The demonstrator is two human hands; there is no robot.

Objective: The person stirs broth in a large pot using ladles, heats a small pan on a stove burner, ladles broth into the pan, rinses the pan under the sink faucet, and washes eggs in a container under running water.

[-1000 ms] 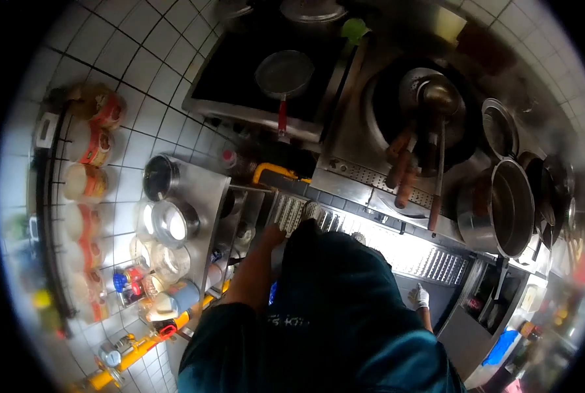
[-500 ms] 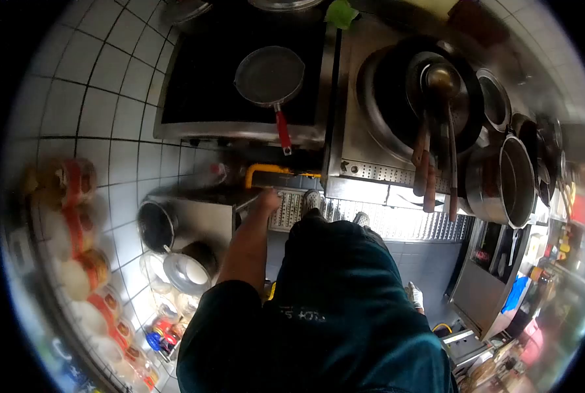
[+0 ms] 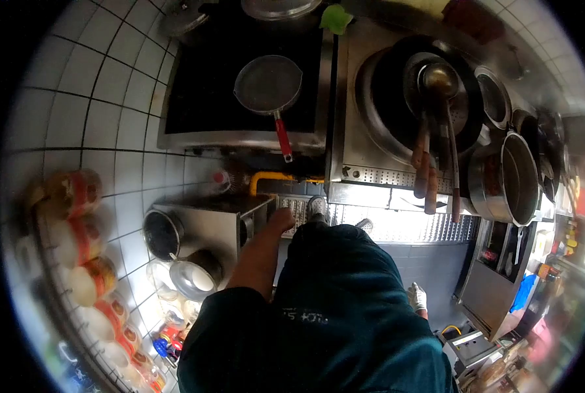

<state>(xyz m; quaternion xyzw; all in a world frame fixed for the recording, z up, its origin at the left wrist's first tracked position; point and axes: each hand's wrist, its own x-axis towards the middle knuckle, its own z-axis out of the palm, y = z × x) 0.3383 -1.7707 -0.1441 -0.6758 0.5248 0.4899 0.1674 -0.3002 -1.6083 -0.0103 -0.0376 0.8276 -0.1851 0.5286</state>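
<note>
Red pan handle (image 3: 281, 136) overhangs stove edge (image 3: 227, 140), upper centre; a knock could dislodge it. Left hand (image 3: 282, 221), right hand (image 3: 417, 298): grip indeterminable.

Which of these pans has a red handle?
The shallow frying pan on the black stovetop: its handle is red, and no other pan shows a red one.

A steel stand (image 3: 210, 226) is upright at the left, its flat top dull grey with a soft sheen, one corner just beside the left hand (image 3: 282, 221); whether they touch cannot be told. Opposite, apart from the white-gloved right hand (image 3: 417, 299), a steel cabinet (image 3: 487, 293) stands upright, its plain panel grey, dark open compartments showing next to it
</note>
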